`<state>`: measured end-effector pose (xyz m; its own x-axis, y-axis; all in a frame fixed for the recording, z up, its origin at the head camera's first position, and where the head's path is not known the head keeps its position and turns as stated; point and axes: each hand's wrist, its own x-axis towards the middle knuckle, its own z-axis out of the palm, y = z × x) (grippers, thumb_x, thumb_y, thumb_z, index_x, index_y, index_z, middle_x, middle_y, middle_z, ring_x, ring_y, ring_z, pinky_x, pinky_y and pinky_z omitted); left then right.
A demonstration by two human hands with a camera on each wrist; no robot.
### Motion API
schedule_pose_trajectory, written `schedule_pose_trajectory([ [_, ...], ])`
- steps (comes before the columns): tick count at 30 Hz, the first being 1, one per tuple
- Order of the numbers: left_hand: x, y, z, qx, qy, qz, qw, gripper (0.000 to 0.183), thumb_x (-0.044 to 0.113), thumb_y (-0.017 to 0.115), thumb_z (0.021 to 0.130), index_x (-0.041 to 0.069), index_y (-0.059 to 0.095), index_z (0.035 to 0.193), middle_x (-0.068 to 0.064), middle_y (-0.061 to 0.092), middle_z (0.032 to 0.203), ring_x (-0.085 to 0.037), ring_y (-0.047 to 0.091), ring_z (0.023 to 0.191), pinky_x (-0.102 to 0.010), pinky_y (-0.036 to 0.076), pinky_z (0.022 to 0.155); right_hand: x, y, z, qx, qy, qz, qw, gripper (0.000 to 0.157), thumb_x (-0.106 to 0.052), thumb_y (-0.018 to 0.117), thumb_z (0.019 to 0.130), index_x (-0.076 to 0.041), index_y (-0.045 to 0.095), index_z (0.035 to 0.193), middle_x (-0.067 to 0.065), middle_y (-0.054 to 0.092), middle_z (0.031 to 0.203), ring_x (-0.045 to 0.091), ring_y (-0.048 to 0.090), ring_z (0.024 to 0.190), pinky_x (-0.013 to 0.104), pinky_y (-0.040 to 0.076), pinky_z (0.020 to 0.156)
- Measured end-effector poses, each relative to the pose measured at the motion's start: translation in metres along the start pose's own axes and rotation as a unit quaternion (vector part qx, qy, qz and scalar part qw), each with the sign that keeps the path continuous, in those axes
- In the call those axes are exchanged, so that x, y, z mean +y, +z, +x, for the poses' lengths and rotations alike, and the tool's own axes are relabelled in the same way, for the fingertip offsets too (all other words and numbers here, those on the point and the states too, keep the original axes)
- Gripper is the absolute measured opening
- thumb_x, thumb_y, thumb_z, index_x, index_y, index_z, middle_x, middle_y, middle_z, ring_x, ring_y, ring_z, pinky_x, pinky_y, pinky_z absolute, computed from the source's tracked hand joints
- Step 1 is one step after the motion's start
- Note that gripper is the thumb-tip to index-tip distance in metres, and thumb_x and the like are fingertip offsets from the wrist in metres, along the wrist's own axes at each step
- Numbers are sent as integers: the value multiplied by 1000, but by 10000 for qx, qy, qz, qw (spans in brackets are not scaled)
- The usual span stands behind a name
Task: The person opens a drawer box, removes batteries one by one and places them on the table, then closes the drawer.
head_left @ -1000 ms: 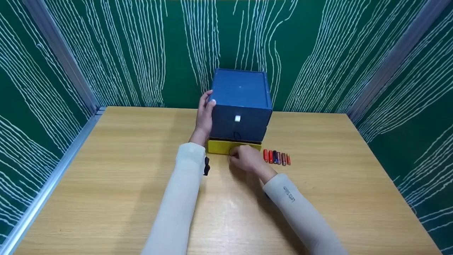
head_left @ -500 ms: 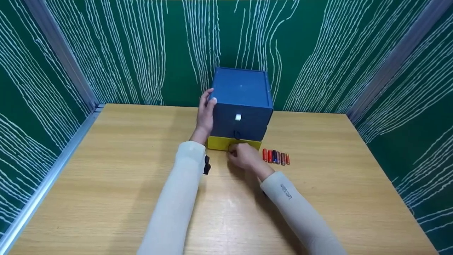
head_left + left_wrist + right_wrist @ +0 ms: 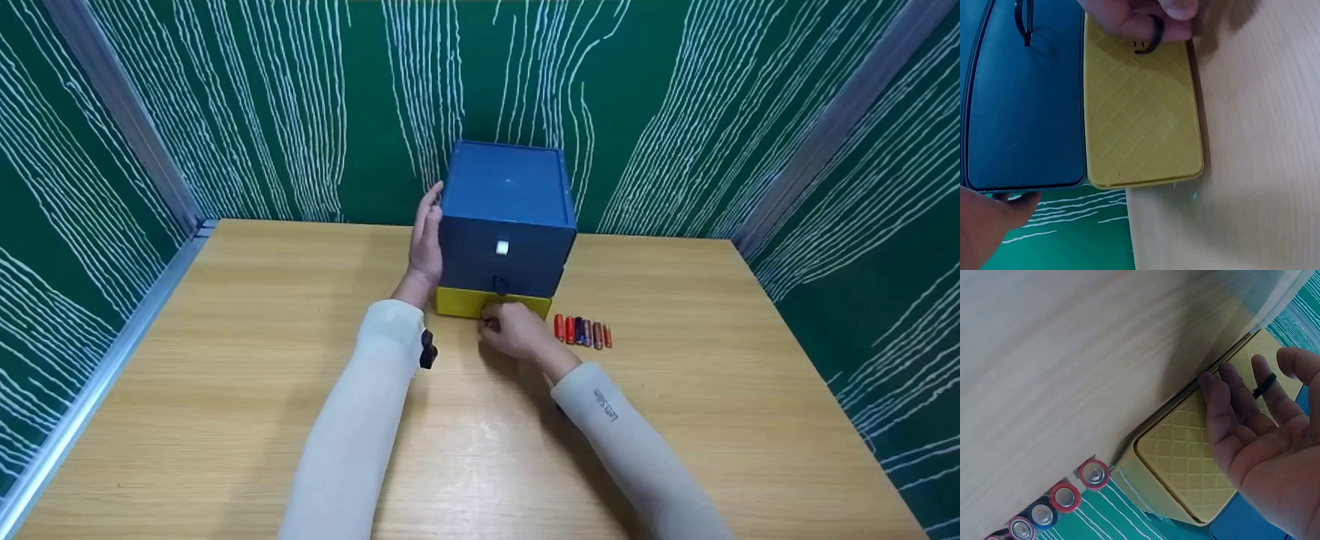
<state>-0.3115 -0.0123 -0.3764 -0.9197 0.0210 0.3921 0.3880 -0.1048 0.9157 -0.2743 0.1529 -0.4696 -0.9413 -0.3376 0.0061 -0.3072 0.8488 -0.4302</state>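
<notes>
A small drawer unit with a blue top stands on the table, its yellow bottom drawer sitting flush under the dark blue front. My right hand is at the yellow drawer's front, one finger hooked through its black loop pull. The loop circles that finger in the left wrist view too, while the other fingers bend near the textured yellow face. My left hand stays upright along the unit's left side, fingers extended and thumb at the front edge.
Right of the drawer, several batteries, red and dark, lie side by side in a row on the wooden table. Higher on the unit are a white knob and another black loop. Green patterned walls surround the table.
The yellow drawer has slid in, and the dark gap above its front has gone. My right hand moved forward with it. The left hand has shifted slightly left, its thumb off the front.
</notes>
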Motion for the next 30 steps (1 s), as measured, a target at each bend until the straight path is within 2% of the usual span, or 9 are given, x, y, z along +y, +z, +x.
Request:
schedule_pose_trajectory([
  [5, 3, 4, 1, -56, -159, 170, 9997, 45, 30, 26, 93, 19, 26, 136, 0, 25, 143, -16, 30, 125, -42, 20, 104, 5, 0, 0, -150, 166, 116, 9997, 13, -30, 54, 83, -21, 62, 88, -5, 56, 68, 14, 53, 66, 28, 43, 63],
  [7, 7, 6, 0, -65, -284, 277, 9992, 42, 27, 27, 94, 21, 27, 136, 1, 24, 143, -15, 29, 126, -42, 21, 104, 8, -1, 0, -162, 207, 96, 9996, 16, -31, 53, 84, -21, 63, 92, -7, 58, 72, 14, 54, 68, 29, 46, 68],
  [10, 6, 8, -1, -109, -262, 429, 9987, 39, 26, 28, 95, 20, 30, 134, 1, 25, 143, -15, 27, 127, -41, 21, 104, 12, -2, 0, -129, 258, 14, 9996, 19, -30, 52, 86, -21, 64, 96, -8, 59, 77, 14, 54, 70, 31, 46, 73],
  [15, 6, 12, -2, -151, -36, 489, 9987, 37, 24, 26, 96, 13, 34, 130, -3, 28, 140, -17, 26, 128, -38, 21, 105, 15, -3, 0, -70, 253, -85, 9996, 17, -28, 51, 86, -21, 65, 93, -6, 58, 74, 14, 53, 68, 30, 44, 67],
  [19, 5, 14, -2, -67, -69, 412, 9991, 35, 24, 26, 96, 12, 36, 128, -4, 31, 139, -17, 28, 127, -38, 22, 105, 16, -2, 0, -46, 244, -116, 9996, 16, -30, 52, 85, -21, 64, 92, -7, 57, 71, 14, 53, 67, 28, 43, 65],
  [23, 2, 13, 0, -52, -139, 407, 9991, 35, 25, 28, 96, 14, 37, 127, 0, 33, 138, -15, 30, 125, -36, 23, 104, 14, -3, -2, 49, 155, -130, 9998, 18, -30, 54, 84, -20, 62, 95, -6, 58, 76, 14, 53, 69, 30, 45, 67],
  [27, -9, 7, 4, -217, -164, 544, 9981, 37, 31, 34, 94, 23, 37, 130, 6, 31, 138, -12, 30, 126, -33, 25, 103, 14, -9, -9, 402, -27, -376, 9985, 25, -28, 56, 82, -17, 59, 103, -2, 61, 92, 15, 54, 78, 34, 47, 74],
  [30, -16, -1, 3, -339, -199, 1121, 9929, 43, 41, 41, 89, 37, 31, 131, 12, 26, 140, -10, 27, 127, -38, 24, 104, 14, -21, -20, 689, -169, -597, 9957, 31, -28, 57, 80, -15, 56, 108, 1, 59, 99, 16, 55, 82, 35, 47, 74],
])
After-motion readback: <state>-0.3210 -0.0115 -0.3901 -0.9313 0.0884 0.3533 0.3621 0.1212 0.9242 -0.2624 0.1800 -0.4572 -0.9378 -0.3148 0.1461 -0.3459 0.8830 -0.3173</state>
